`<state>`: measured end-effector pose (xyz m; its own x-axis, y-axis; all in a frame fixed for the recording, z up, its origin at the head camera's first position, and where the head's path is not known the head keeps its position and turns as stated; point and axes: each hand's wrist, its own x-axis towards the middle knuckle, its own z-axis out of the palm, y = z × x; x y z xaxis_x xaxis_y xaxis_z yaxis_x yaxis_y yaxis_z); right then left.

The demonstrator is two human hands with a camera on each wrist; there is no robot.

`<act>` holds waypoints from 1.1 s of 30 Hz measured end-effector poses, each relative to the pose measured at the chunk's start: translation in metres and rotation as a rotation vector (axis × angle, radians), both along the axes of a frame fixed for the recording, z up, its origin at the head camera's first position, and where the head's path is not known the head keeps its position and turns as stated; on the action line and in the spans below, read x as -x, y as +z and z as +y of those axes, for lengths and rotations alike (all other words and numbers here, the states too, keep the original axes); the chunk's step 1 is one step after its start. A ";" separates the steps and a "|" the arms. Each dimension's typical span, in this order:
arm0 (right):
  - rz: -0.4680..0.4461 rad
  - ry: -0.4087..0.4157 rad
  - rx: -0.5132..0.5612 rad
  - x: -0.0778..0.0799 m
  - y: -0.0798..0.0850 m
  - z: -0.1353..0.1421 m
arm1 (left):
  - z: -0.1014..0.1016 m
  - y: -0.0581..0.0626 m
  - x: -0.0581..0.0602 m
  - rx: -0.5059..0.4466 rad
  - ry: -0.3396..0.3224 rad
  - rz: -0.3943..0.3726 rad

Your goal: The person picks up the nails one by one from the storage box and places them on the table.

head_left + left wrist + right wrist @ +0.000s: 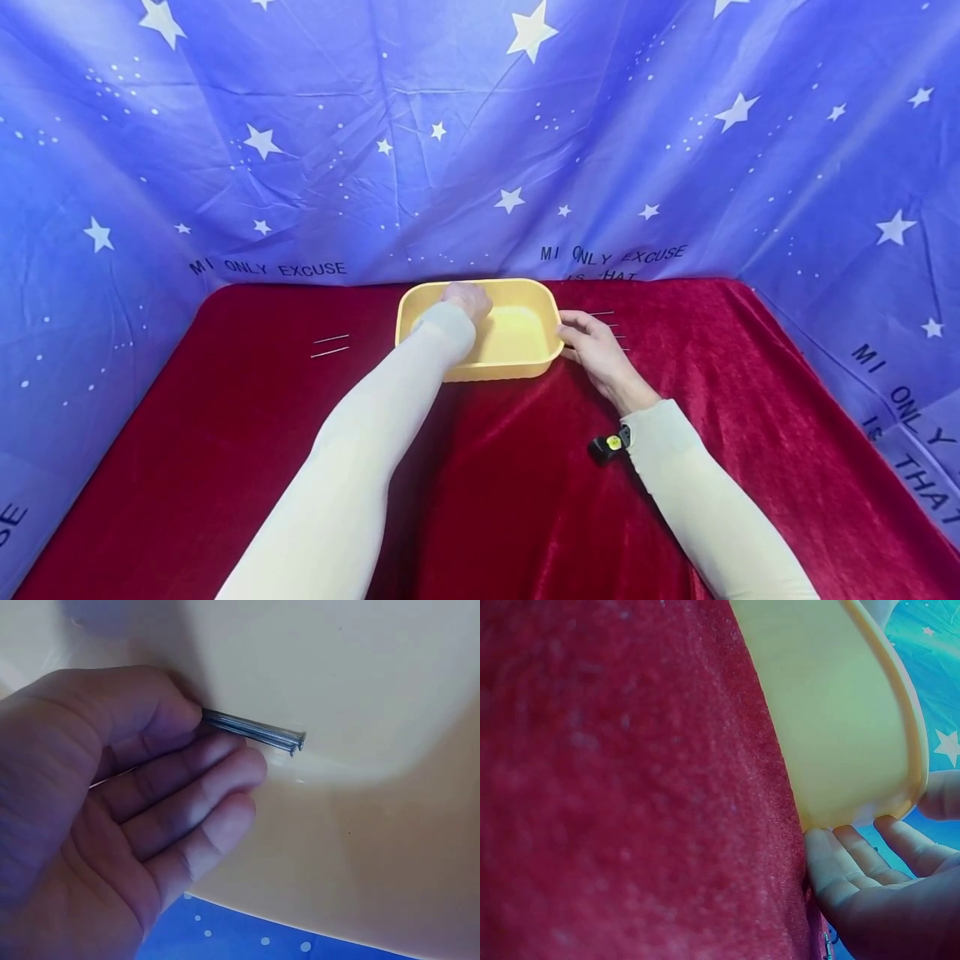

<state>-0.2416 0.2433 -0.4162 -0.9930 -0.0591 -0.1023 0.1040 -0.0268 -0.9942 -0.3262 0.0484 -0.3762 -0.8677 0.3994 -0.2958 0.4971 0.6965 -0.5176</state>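
Observation:
A yellow rectangular plastic tub (504, 370) with rounded corners stands toward the far side of the table. My left hand (467, 302) is down inside its left part. The left wrist view shows that hand pinching a few metal nails (253, 733) between thumb and fingers, heads pointing outward, over the tub's pale inner surface. At the tub's right end, my right hand (600, 352) grips the wall. Its thumb is at the rim, and its fingers lie against the outer side (847, 750) close to the cloth.
Two thin nails (331, 346) lie on the red velvet cloth (247, 467) left of the tub. Several more nails (602, 313) lie on the right, partly behind my right hand. A blue star-patterned curtain (450, 183) hangs behind and at both sides.

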 end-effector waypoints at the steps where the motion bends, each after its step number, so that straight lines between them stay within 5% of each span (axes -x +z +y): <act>1: 0.000 0.000 0.002 0.000 0.000 0.000 | -0.001 0.000 0.000 0.008 -0.003 0.000; 18: -0.003 0.008 -0.005 -0.001 0.001 -0.002 | -0.007 0.008 0.001 -0.048 0.002 -0.024; 26: -0.006 -0.003 -0.016 -0.002 0.002 0.001 | -0.004 0.023 -0.003 -0.149 -0.043 0.013; 33: -0.006 0.009 -0.004 -0.002 0.002 -0.002 | -0.021 0.043 -0.004 -0.246 -0.082 -0.025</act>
<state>-0.2400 0.2416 -0.4142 -0.9918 -0.0678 -0.1080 0.1097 -0.0219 -0.9937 -0.3226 0.0271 -0.3332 -0.8231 0.5306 -0.2025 0.5676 0.7566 -0.3246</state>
